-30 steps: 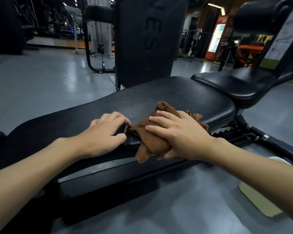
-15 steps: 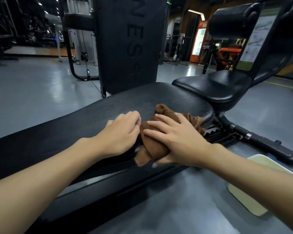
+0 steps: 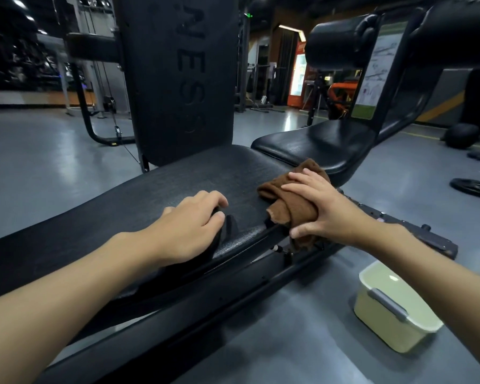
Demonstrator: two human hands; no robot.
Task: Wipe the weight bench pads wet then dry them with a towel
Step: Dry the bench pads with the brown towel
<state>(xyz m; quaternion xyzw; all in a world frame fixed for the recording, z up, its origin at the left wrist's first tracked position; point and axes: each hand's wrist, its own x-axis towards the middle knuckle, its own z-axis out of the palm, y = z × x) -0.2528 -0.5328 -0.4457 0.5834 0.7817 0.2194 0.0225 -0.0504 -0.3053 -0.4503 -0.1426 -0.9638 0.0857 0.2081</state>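
A long black textured bench pad [image 3: 164, 195] runs flat across the room in front of the person, sitting on a black metal frame [image 3: 205, 309]. A crumpled brown terry towel [image 3: 286, 207] lies at the far right end of this pad, bunched over its near edge, with a tail hanging down toward the frame. The right hand [image 3: 327, 210] lies on top of the towel. Its fingers [image 3: 302, 177] are slightly spread and laid across the cloth toward the left, while the thumb hooks round the near side of the bunch at the pad's edge, so the wad sits between thumb and fingers.

The left hand [image 3: 190, 225] rests on the bare pad to the left of the towel, near it but apart. Its fingers [image 3: 205, 195] are loosely bent and close together, tips down on the vinyl, knuckles raised, and they hold nothing.

Just past the towel, a smooth black seat pad [image 3: 316, 142] tilts upward to the right, under a thick black roller cushion [image 3: 338, 42]. A tall black upright panel with embossed letters [image 3: 178, 79] stands behind the long pad. On the grey floor [image 3: 39, 156] to the right of the frame sits a pale yellow plastic tub with a grey handle [image 3: 383, 325]; I cannot tell what is in it. A black weight plate [image 3: 474, 187] lies flat farther right.
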